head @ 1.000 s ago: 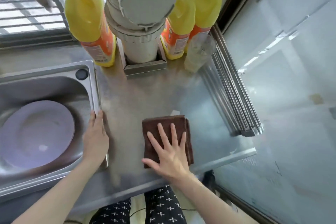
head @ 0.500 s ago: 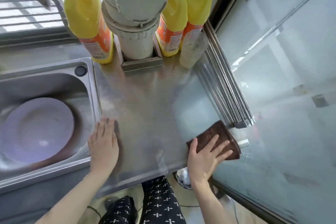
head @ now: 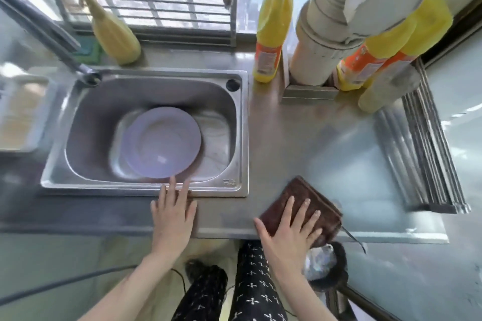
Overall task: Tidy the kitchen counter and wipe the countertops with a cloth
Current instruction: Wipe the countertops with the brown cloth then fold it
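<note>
Head view, nearest first: the right hand (head: 289, 227) lies spread, palm down, on a folded brown cloth (head: 310, 206) at the near edge of the steel countertop (head: 326, 143), one corner of the cloth hanging just past the edge. The left hand (head: 173, 212) rests flat, fingers slightly apart, on the counter strip touching the near rim of the sink (head: 146, 185), holding nothing. The cloth looks soft, light and limp, probably damp; it should slide easily on the smooth metal, so it is best driven by flat palm pressure over its middle, not pinched at a corner, where it would unfold. Farther off, a lilac plate (head: 161, 142) sits in the basin. At the far side stand yellow bottles (head: 272, 34) around a grey pipe (head: 320, 41).
</note>
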Available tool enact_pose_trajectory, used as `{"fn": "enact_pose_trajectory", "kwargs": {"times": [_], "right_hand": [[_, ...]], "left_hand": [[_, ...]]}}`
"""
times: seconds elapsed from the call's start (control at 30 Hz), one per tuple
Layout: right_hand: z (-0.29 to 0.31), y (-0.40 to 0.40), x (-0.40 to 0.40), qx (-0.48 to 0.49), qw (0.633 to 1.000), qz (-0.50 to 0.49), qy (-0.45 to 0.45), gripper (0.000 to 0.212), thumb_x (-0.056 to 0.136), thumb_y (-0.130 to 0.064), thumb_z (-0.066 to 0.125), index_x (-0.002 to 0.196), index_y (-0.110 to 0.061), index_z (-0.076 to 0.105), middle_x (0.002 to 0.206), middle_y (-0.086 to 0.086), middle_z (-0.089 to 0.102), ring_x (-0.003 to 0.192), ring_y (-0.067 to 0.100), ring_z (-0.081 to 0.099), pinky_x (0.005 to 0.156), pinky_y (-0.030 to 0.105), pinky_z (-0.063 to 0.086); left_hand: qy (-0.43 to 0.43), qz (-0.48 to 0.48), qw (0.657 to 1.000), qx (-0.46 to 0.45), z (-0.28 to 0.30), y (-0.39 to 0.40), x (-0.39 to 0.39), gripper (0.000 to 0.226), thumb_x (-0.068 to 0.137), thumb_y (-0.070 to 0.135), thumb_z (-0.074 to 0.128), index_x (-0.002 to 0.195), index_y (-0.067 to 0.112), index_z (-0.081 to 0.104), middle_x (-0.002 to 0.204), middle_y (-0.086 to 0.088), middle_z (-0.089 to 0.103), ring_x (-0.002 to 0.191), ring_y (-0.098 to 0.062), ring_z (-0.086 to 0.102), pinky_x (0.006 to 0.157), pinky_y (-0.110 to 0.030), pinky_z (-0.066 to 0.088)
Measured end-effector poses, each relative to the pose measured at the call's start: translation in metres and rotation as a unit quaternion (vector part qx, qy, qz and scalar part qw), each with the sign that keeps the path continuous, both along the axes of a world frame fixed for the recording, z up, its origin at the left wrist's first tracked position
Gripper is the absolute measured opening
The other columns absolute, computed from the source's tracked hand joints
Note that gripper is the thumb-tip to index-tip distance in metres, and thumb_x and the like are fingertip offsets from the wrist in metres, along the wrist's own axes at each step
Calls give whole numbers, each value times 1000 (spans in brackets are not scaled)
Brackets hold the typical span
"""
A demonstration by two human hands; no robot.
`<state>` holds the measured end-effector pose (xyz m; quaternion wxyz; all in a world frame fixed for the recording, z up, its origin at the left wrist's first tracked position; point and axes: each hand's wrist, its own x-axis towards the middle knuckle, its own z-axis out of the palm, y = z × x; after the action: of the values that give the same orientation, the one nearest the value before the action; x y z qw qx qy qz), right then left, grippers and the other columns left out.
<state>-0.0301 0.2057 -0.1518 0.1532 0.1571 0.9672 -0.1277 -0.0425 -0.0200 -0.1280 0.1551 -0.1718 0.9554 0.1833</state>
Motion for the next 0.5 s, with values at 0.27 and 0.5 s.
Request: {"fn": "enact_pose_trajectory", "kwargs": {"times": [0.27, 0.5], "right_hand": [[15, -67, 1, -225, 953, -144, 142, 40, 96, -19, 45, 135, -9, 46, 149, 9, 33, 142, 32, 16, 116, 52, 12], [16, -193, 30, -310, 940, 36, 138, 51, 91, -46, 29, 130, -24, 52, 149, -12, 24, 141, 10, 6, 113, 40, -8]], "left_hand": [[8, 103, 994, 24, 1, -74, 66, 49, 98, 31, 26, 145, 26, 18, 156, 0, 2, 144, -21, 2, 115, -46, 3], [28, 157, 987, 17, 2, -135, 104, 46, 97, 25, 35, 143, 22, 28, 155, -4, 13, 143, -24, 10, 112, -52, 14]]}}
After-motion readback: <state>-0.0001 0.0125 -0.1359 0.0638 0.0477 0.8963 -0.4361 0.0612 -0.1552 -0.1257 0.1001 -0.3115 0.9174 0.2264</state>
